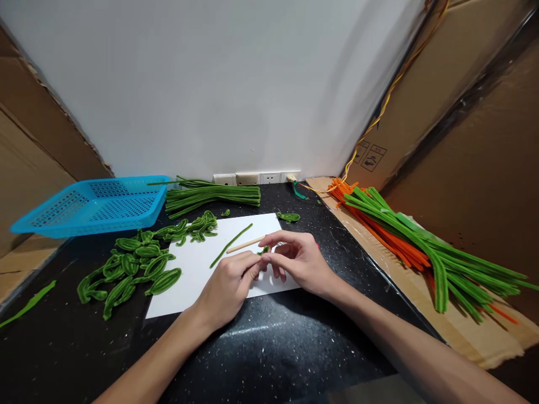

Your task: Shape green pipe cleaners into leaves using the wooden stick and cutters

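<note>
My left hand is closed over a white sheet of paper, its thumb and finger pressed together. Against its fingertips, my right hand pinches too, and a short bit of green pipe cleaner shows between the two hands. Most of that piece is hidden by the fingers. A thin wooden stick reaches left from my right index finger; whether it is held or lies on the paper, I cannot tell. Left of the stick, a straight green pipe cleaner lies on the sheet.
Left of the paper lies a heap of looped green pipe-cleaner leaves. A single leaf sits behind my right hand. At the back are a blue basket and a green bundle. Orange stems and green stems lie on cardboard at right.
</note>
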Tool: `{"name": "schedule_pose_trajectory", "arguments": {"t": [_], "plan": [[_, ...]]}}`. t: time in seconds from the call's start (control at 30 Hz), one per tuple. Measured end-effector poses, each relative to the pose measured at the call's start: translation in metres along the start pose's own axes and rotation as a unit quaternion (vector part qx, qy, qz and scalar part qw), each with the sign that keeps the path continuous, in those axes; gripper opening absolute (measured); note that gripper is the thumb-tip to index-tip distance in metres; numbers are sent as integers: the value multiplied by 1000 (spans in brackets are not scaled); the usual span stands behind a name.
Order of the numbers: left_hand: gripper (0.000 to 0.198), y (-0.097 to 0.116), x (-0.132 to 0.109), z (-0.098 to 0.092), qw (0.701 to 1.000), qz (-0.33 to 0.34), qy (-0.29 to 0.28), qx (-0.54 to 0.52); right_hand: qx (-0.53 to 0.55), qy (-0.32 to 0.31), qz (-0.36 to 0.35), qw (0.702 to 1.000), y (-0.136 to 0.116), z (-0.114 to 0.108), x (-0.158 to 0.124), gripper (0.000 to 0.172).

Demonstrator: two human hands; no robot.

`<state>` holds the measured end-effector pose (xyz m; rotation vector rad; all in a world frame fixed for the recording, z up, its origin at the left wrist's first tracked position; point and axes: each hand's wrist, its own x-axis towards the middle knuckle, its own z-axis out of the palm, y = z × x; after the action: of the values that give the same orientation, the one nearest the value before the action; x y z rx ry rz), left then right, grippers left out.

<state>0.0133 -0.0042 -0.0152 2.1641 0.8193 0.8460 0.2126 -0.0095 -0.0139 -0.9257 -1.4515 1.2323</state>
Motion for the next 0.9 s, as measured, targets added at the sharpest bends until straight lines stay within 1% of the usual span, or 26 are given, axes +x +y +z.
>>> {"name": "schedule_pose_trajectory", "arguments": {"t": [0.23, 0.53, 0.77, 0.9], "plan": [[30, -4, -2, 2, 1000, -11, 12, 21, 15, -14, -5, 1000, 1, -3, 2, 20], [30, -3, 1, 2, 999, -17, 26, -12, 24, -17, 7, 1000, -1, -4, 3, 26], [29, -6, 0, 2, 999, -17, 28, 9, 24, -25, 12, 999, -1, -3, 3, 26], [27, -7, 2, 2, 999, -11, 26, 19, 16, -15, 13, 1000, 0, -3, 3, 25]]}}
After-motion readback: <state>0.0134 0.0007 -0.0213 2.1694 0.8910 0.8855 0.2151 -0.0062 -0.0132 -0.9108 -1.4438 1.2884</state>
